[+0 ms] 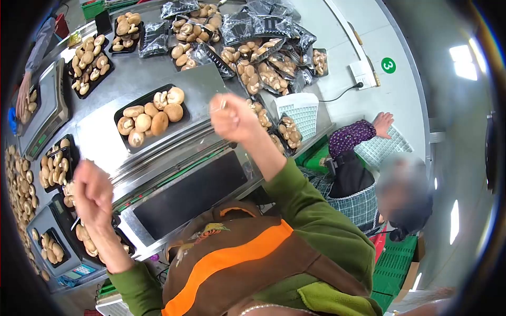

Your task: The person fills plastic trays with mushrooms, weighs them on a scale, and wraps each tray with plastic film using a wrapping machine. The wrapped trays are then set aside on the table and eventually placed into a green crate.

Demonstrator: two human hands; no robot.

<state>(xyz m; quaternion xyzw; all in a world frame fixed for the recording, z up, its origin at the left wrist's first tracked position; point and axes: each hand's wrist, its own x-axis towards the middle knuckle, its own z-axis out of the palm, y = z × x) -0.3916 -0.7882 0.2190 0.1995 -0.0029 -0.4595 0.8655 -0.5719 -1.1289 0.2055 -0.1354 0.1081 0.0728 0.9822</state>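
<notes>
My left hand (94,194) is raised at the left with its fingers curled closed, somewhat blurred. My right hand (232,117) is closed too, held over the metal bench, right of a black tray (182,125) of mushrooms (143,122). Whatever either hand grips, perhaps something thin and clear, I cannot make out. Several brown-capped mushrooms lie in that tray, between and beyond my hands. Nearest my left hand stands another filled tray (55,163). In front of my body is a dark flat plate (190,195) set in the metal bench.
Many film-wrapped mushroom trays (271,76) are heaped at the back. Scales (47,113) stand at the left, where another person's hand (23,97) reaches a tray. To the right, a co-worker (348,184) rests a hand near a white basket (387,145). Green crates (392,263) stand below.
</notes>
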